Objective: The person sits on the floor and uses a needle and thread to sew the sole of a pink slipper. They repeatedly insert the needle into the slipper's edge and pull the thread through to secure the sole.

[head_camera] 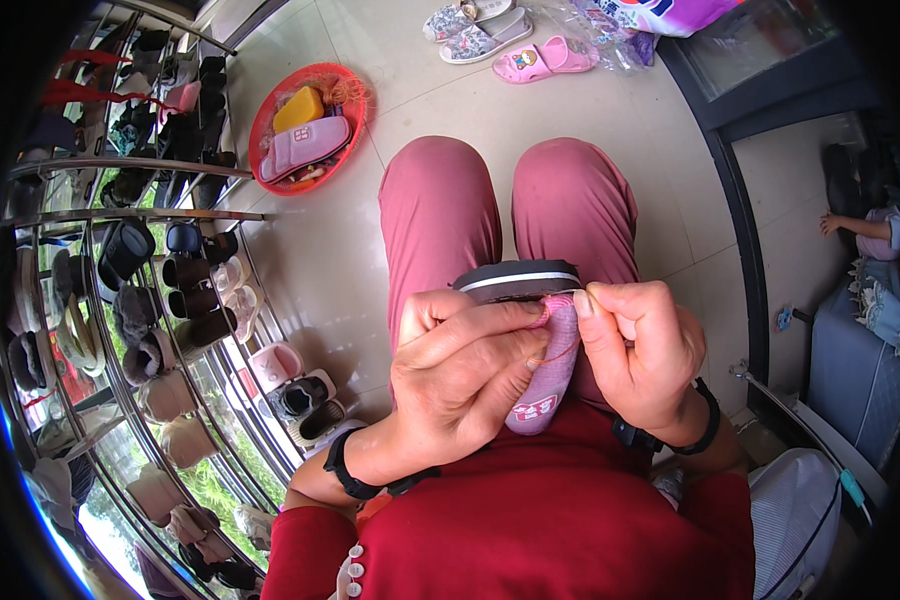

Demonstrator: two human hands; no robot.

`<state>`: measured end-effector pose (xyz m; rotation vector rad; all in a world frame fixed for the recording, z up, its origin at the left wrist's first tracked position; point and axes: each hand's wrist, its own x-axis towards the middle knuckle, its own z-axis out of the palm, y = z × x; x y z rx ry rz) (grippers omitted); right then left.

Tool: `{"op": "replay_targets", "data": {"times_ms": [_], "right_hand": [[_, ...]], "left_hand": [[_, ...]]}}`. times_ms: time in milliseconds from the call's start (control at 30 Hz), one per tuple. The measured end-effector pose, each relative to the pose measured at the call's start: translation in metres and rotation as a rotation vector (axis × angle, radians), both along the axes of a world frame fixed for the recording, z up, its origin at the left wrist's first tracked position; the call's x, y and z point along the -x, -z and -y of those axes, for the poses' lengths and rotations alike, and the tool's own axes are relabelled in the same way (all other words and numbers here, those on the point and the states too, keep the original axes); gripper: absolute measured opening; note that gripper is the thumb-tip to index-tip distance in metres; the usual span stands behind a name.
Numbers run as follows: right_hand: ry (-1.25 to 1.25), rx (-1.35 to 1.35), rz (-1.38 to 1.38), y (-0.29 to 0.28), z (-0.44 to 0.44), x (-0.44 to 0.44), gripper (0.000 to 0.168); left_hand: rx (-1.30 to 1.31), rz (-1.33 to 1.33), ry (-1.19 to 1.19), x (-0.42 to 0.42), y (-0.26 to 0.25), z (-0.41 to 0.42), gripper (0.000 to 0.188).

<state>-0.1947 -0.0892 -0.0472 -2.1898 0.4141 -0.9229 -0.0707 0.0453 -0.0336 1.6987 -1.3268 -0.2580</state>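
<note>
A pinkish-purple fabric slipper upper (559,367) with a printed patch hangs between my hands over my lap. Joined to its top end is a thick dark sole (521,279) with a white stripe, seen edge-on above my knees. My left hand (454,371) grips the slipper from the left, fingertips on its pink striped binding (557,301). Along the sole's right end, the thumb and index finger of my right hand (634,349) pinch a thin needle-like piece, mostly hidden by the fingertips. An orange thread (565,355) loops across the upper between both hands.
A red plastic basket (253,142) on the tiled floor holds another slipper (305,148), a yellow block and tangled thread. Shoe racks (146,277) fill the left. Pink (544,61) and grey patterned slippers (487,37) lie ahead. A child's arm (855,225) shows at right.
</note>
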Motion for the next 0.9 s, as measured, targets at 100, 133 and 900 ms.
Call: {"op": "replay_targets", "data": {"times_ms": [100, 133, 900], "right_hand": [[0.005, -0.050, -0.012, 0.001, -0.001, 0.001, 0.013], [0.006, -0.060, -0.003, 0.002, -0.002, 0.001, 0.013], [-0.145, -1.169, -0.067, -0.011, 0.007, -0.002, 0.011]], "left_hand": [[0.000, 0.001, 0.000, 0.000, 0.000, 0.000, 0.019], [-0.001, 0.010, -0.001, 0.001, 0.000, 0.000, 0.019], [-0.010, -0.004, 0.009, 0.001, -0.001, -0.001, 0.018]]}}
